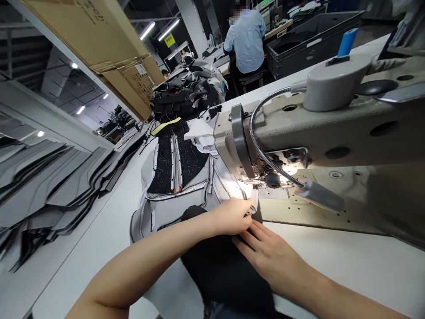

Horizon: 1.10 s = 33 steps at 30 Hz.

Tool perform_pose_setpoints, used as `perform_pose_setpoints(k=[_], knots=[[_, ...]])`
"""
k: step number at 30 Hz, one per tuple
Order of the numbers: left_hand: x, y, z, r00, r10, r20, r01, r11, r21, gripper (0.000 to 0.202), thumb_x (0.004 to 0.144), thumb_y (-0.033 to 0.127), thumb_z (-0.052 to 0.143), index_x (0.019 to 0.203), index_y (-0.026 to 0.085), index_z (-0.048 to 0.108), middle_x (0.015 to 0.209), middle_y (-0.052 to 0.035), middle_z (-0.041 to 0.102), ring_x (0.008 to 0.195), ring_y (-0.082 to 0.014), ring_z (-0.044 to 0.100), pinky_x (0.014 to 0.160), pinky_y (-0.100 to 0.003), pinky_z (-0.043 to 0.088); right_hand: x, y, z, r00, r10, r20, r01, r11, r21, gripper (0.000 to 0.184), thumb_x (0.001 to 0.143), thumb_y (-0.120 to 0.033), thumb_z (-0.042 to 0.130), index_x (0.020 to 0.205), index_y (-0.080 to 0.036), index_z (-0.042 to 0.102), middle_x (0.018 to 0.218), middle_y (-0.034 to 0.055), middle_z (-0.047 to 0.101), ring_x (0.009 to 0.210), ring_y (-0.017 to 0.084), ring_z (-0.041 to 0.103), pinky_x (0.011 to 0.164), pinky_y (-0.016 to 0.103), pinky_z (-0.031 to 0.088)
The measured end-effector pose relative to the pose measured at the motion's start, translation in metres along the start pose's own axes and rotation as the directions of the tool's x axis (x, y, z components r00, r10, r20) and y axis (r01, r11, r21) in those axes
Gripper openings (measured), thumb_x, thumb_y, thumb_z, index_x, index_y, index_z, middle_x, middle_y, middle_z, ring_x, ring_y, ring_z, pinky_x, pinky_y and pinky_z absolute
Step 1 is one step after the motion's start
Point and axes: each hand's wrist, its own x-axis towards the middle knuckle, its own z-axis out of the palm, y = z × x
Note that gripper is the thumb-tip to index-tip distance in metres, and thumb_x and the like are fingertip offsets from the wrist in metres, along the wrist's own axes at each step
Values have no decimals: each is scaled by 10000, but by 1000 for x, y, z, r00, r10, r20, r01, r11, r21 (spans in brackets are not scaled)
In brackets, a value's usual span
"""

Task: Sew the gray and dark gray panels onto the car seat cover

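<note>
Grey fabric cover point(166, 208) is pinched at its edge by the left hand point(232, 215), thumb and fingers closed with the layered seam between them. Right hand point(270, 250) is laid palm down on black fabric point(226, 266), fingers close together and fingertips set right beside the left thumb; whether cloth is pinched by it cannot be told. Pinched edge is held just in front of the presser foot point(252, 181) of the sewing machine point(332, 137), in the lit area. Rest of the cover is spread on the white table point(328, 252), left of the machine, partly hidden by the left forearm. Black fabric is draped toward the person; whether it is joined to the cover cannot be told. At the cover's far part a black panel point(192, 157) with wavy stitching is seen, crossed by pale strips point(175, 164); a yellow strip point(166, 126) is placed at its far end. Machine is topped by a blue thread spool point(348, 43). Dark fabric pile point(189, 95) is heaped farther back, near a cardboard box point(129, 53). Grey cut panels point(49, 177) are stacked at left. Co-worker in a light blue shirt point(247, 40) is seated beyond, beside a dark plastic crate point(312, 44).
</note>
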Motion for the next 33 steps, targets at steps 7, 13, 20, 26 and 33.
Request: perform_pose_setpoints(k=[7,13,20,26,33], knots=[[22,3,-1,995,4,-98,-8,999,-39,207,791,152,386,887,159,569,781,-44,619,678,-165,557,590,-255,415,4,22,0,997,73,37,-75,996,50,515,726,-175,565,1237,-116,553,1187,161,569,1174,313,432,1057,497,274],[0,6,6,995,18,-95,-7,994,110,547,788,200,475,1330,175,405,1053,-103,588,921,-240,573,731,-310,481,3,22,-23,955,-158,252,31,896,443,687,637,-182,598,1313,-246,493,1318,94,487,1233,283,386,1074,450,237],[-6,-1,21,986,-55,-158,98,955,280,619,800,55,365,1377,281,362,997,-59,613,933,-235,591,767,-329,488,18,-1,-7,964,-106,245,-41,847,530,524,772,-289,564,1281,-173,514,1261,111,543,1215,255,412,1102,413,181],[5,-5,29,974,-24,-226,88,957,276,718,799,235,431,1458,118,171,947,-104,654,820,-265,627,690,-361,511,13,-7,3,962,-74,263,-45,906,420,510,838,-215,482,1343,-148,445,1297,133,511,1202,265,426,1072,404,253],[3,2,39,966,8,-258,96,917,388,663,820,248,455,1440,156,242,887,-88,645,780,-254,631,624,-331,515,12,-7,-3,961,-45,273,-75,906,416,474,838,-196,470,1311,-163,474,1225,111,570,1149,250,483,1058,402,289]])
